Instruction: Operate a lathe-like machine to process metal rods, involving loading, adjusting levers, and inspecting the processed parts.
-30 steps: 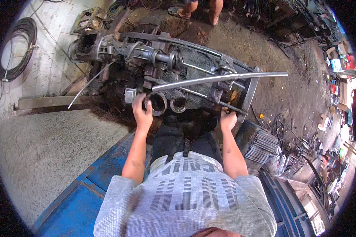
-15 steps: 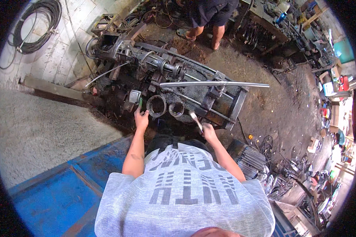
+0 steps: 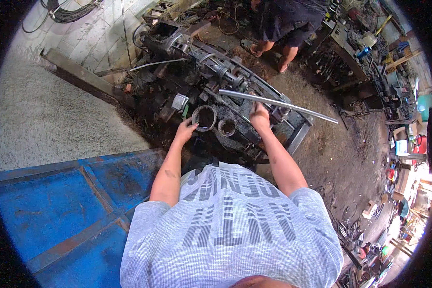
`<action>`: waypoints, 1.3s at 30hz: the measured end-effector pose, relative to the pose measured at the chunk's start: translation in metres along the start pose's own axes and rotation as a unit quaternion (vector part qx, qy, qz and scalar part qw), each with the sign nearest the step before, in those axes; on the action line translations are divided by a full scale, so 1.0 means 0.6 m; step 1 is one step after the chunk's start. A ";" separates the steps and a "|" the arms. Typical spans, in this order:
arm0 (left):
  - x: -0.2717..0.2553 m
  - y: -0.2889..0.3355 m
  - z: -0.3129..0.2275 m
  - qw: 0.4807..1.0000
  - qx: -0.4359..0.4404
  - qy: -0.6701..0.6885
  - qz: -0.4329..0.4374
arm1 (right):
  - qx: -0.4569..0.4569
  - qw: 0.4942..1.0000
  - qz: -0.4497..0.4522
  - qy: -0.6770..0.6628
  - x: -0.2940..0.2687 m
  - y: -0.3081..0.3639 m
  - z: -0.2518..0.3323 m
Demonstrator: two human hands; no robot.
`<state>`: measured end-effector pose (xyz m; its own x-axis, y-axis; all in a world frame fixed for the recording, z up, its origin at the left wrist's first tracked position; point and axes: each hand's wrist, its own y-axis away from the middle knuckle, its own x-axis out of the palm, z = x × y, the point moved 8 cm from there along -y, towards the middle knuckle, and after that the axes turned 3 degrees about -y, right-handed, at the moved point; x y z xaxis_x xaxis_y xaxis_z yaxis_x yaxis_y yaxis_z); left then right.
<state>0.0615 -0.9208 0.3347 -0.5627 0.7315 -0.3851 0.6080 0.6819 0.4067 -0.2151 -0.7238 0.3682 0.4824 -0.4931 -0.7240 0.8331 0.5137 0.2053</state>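
Observation:
A lathe-like metal machine lies ahead of me, slanting from upper left to lower right. My left hand has its fingers closed at the near-left rim of a large round container with dark contents. A smaller round container stands to its right. Over the machine's bed, just below a long pale metal tube, my right hand makes a fist. It grips a short brush-like tool, mostly hidden by the fingers and blur. Beside the large container sits a pale square block with a green piece under it.
Another person stands beyond the machine, next to a cluttered workbench. A blue metal panel spans the lower left. A beam lies by the tiled wall, under a coiled black cable. Tools and scrap line the right.
My right hand has moved up and away from the small container, to the machine under the tube. My left hand has shifted from the green piece to the large container's rim. The view has turned.

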 end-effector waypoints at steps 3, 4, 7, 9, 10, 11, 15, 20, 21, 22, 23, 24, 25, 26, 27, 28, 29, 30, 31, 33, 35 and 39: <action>-0.014 -0.001 0.034 0.999 0.005 -0.001 -0.034 | -0.025 0.999 0.019 0.014 -0.001 0.033 0.032; -0.015 -0.001 0.031 0.998 0.006 -0.024 -0.050 | -0.047 0.998 0.019 0.020 -0.002 0.035 0.039; -0.014 -0.008 0.019 0.998 0.017 0.003 -0.056 | -0.010 0.999 0.017 0.030 -0.006 0.011 0.021; -0.017 -0.013 0.018 0.998 0.007 -0.022 -0.063 | -0.006 0.998 0.012 0.063 -0.004 0.000 0.018; -0.020 -0.015 0.017 0.997 0.014 -0.040 -0.068 | -0.003 0.998 0.010 0.063 -0.004 0.002 0.018; -0.023 -0.017 0.015 0.995 0.020 -0.057 -0.073 | -0.022 0.998 0.022 0.054 0.000 0.010 0.022; -0.045 -0.022 -0.005 0.994 -0.018 -0.085 -0.074 | -0.006 0.998 0.024 0.056 -0.002 0.023 0.024; -0.039 -0.055 0.005 0.998 -0.032 0.059 -0.011 | -0.025 0.991 0.008 0.128 0.018 -0.008 0.014; -0.038 -0.060 0.015 0.994 -0.037 0.099 0.002 | -0.026 0.994 -0.001 0.103 0.010 0.000 0.030; -0.039 -0.067 0.029 0.994 -0.040 0.097 0.005 | -0.027 0.997 -0.009 0.077 0.006 0.005 0.041; -0.040 -0.072 0.042 0.994 -0.040 0.102 0.015 | 0.012 0.992 0.037 0.121 0.025 0.004 0.023; -0.039 -0.078 0.050 0.993 -0.039 0.107 0.025 | 0.017 0.992 0.038 0.122 0.024 0.005 0.023; -0.039 -0.078 0.028 0.993 -0.042 0.104 0.033 | 0.038 0.988 0.047 0.139 0.026 0.009 0.013; -0.037 -0.074 0.015 0.988 -0.080 0.123 0.045 | 0.058 0.985 0.056 0.155 0.027 0.014 0.003; -0.038 -0.068 -0.001 0.982 -0.118 0.141 0.052 | 0.017 0.991 0.022 0.131 0.018 0.017 0.013; -0.040 -0.070 -0.007 0.981 -0.121 0.139 0.055 | 0.022 0.991 0.023 0.131 0.016 0.014 0.021; -0.040 -0.073 -0.013 0.980 -0.124 0.148 0.058 | 0.009 0.996 -0.006 0.094 0.006 0.009 0.034; -0.042 -0.072 -0.013 0.978 -0.127 0.156 0.061 | -0.004 0.998 -0.034 0.057 -0.007 0.007 0.053; -0.041 -0.073 -0.008 0.977 -0.131 0.153 0.066 | 0.054 0.994 0.015 0.095 -0.006 0.003 0.063; -0.031 -0.080 -0.006 0.972 -0.125 0.175 0.097 | 0.046 0.993 0.006 0.111 0.015 0.017 0.050; -0.024 -0.091 0.013 0.968 -0.115 0.186 0.125 | 0.011 0.990 0.030 0.134 0.037 0.033 0.045; -0.005 -0.090 0.019 0.962 -0.128 0.213 0.113 | 0.000 0.997 -0.043 0.056 0.010 0.046 0.071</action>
<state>0.0367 -0.9596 0.3044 -0.6446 0.7594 0.0889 0.6137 0.4445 0.6526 -0.1778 -0.7422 0.3975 0.3753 -0.4535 -0.8084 0.8704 0.4722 0.1392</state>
